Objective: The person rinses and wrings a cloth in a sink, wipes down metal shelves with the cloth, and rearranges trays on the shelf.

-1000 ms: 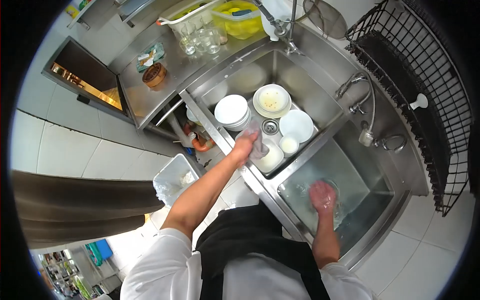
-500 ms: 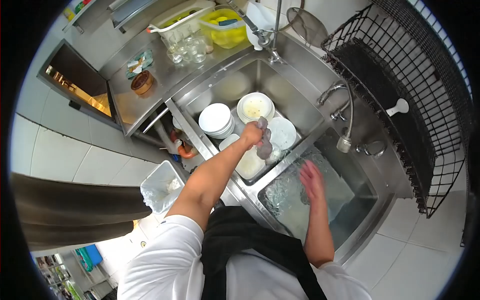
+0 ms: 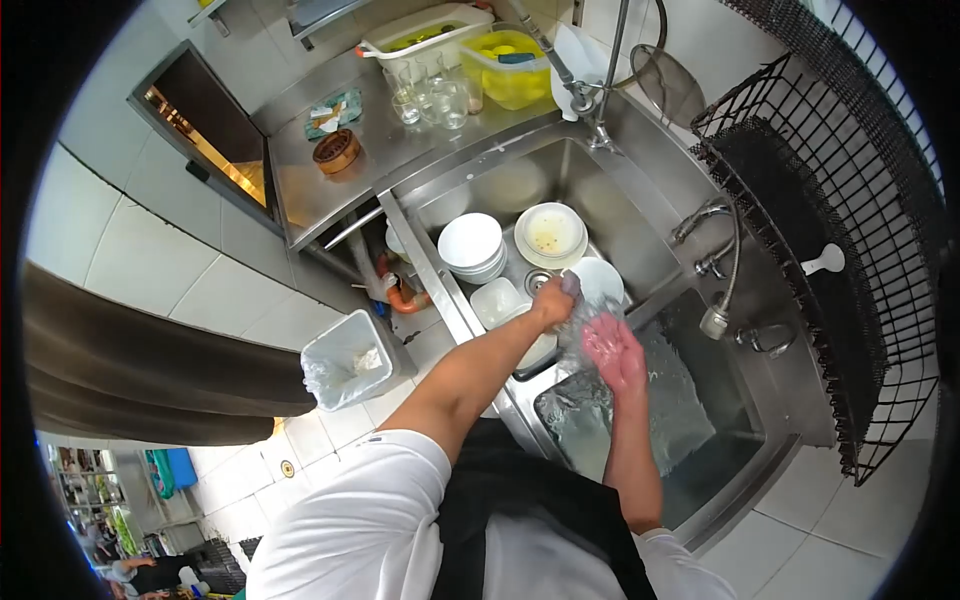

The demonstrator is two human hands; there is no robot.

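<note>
My left hand [image 3: 551,305] is closed around a grey lumpy wad [image 3: 571,285], mostly hidden by the fingers, above the front edge of the left basin. Beside it my right hand [image 3: 614,352] is open and wet, palm up, over the water [image 3: 660,390] of the right basin. A blurred, clear streak, water or thin plastic, lies between the two hands. Close by in the left basin are a white plate [image 3: 600,277], a square white dish [image 3: 496,300], stacked white bowls [image 3: 471,242], and a bowl with food bits [image 3: 551,230].
A metal divider separates the basins. Faucets [image 3: 715,320] line the right wall beside a black wire rack [image 3: 850,300]. Glasses [image 3: 430,100], a yellow tub [image 3: 508,75] and a round wooden container [image 3: 337,151] stand on the back counter. A lined bin [image 3: 350,360] stands left.
My left hand, with the grey wad, has come down beside my right hand. Right-hand fingers have spread with the palm turned up. The camera view has shifted.
</note>
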